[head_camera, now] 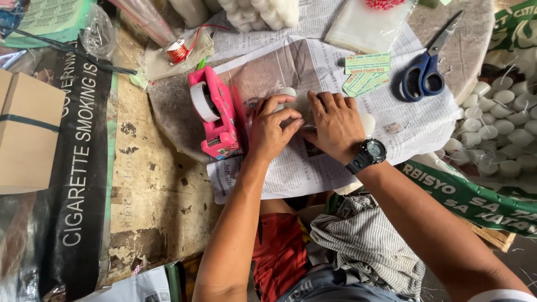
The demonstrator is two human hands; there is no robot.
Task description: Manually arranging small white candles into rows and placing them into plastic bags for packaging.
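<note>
Candles are lying bundled under our left hand and right hand, both pressing down curled (tape dispenser beside); wrapping is looking unfinished.

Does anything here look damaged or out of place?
The tabletop is worn, its surface peeling and flaking in patches left of the newspaper. White candles lie heaped loosely at the right. Both hands, left and right, press a packet; nothing looks spilled.
</note>
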